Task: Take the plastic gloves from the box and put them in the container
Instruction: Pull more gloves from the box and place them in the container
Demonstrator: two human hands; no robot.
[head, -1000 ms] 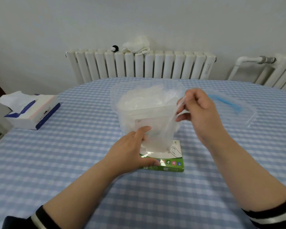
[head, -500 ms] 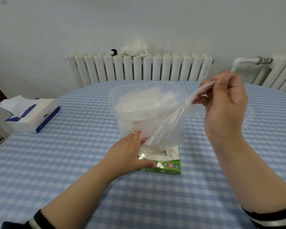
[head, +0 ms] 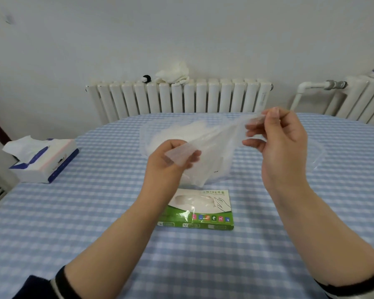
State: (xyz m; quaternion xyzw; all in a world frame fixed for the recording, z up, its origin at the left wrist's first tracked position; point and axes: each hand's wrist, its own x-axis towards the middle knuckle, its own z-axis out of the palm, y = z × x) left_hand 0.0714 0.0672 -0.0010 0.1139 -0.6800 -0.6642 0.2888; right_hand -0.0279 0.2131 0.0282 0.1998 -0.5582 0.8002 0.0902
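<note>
A thin, clear plastic glove (head: 216,139) hangs stretched in the air between both hands, above the mouth of the clear container (head: 222,169) that already holds a heap of gloves; the right hand (head: 276,143) has its grip pinched on one end, thumb against fingertips, and the left hand (head: 171,162) has its grip pinched on the other end, lower and nearer the person; the film looks almost weightless, limp and slippery, likely to cling or drift, so a pinch at the edges suits it better than a broad hold; the green glove box (head: 201,212) lies flat on the worktop just below and nearer than both grips, a glove showing in its opening; the container rim sits directly under the grips, so the drop is short; a clear lid (head: 317,152) lies beyond the right grip; a tissue box (head: 45,160) stands well apart to the left of the left grip, leaving open checked worktop (head: 95,212) on both sides.
</note>
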